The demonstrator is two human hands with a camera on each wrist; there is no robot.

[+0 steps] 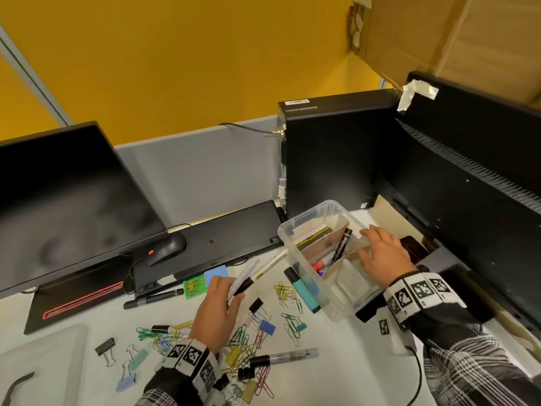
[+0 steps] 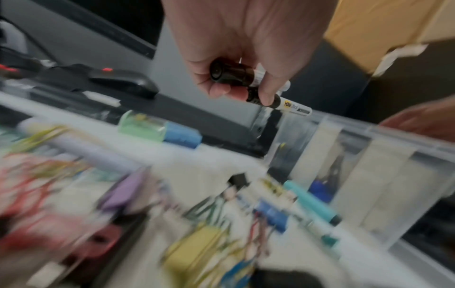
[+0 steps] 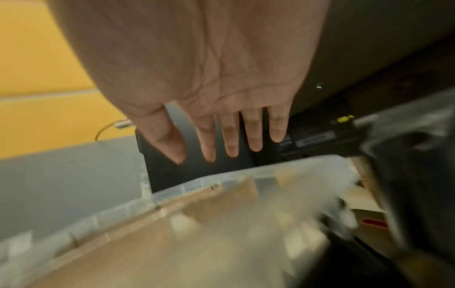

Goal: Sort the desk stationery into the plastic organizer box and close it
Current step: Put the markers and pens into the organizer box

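A clear plastic organizer box (image 1: 288, 234) with cardboard dividers stands open at the desk's right, holding a black marker (image 1: 343, 243) and a red-capped one. My left hand (image 1: 222, 300) grips two white markers (image 1: 248, 273) with black caps (image 2: 232, 73), their tips pointing toward the box. My right hand (image 1: 380, 253) hovers over the box's right side with fingers (image 3: 231, 140) straight and spread, holding nothing. The box's rim (image 3: 172, 193) lies just below that hand. A teal highlighter (image 1: 303, 290) leans against the box's near wall.
Coloured paper clips and binder clips (image 1: 266, 326) litter the desk, with a silver marker (image 1: 285, 356) and a black pen (image 1: 152, 298). Green and blue sticky notes (image 1: 205, 279), a mouse (image 1: 167, 249), keyboard (image 1: 228, 238), monitors and a black tower (image 1: 328, 159) surround. The clear lid (image 1: 44, 364) lies front left.
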